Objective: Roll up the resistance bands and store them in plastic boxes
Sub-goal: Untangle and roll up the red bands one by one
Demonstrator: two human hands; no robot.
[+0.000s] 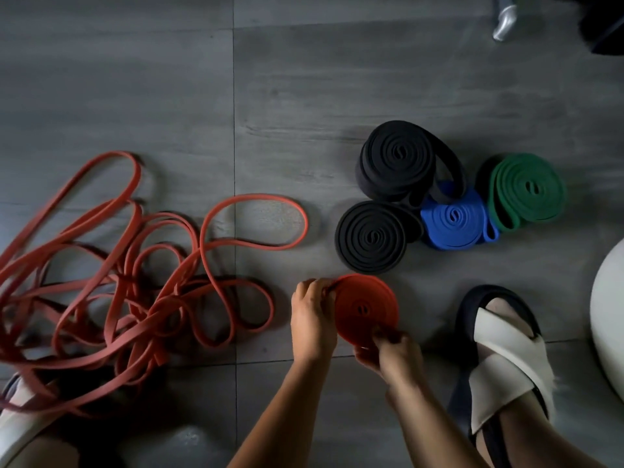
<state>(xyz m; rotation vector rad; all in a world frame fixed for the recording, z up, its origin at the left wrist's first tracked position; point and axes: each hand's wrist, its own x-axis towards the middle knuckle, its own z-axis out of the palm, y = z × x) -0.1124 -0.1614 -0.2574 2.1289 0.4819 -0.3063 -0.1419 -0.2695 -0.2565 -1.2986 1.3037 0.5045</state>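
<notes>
A rolled red resistance band (364, 307) lies flat as a coil on the grey floor. My left hand (312, 315) grips its left edge and my right hand (388, 352) pinches its near edge. Beyond it stand two black rolls (369, 236) (396, 158), a blue roll (454, 219) and a green roll (528, 190), packed close together. A tangle of loose red bands (128, 271) sprawls on the floor to the left. No plastic box is in view.
My right foot in a white-strapped sandal (503, 359) sits just right of the hands; my left foot (20, 420) is under the tangle at bottom left. A white rounded object (607, 315) is at the right edge, and a metal leg (504, 21) at top right.
</notes>
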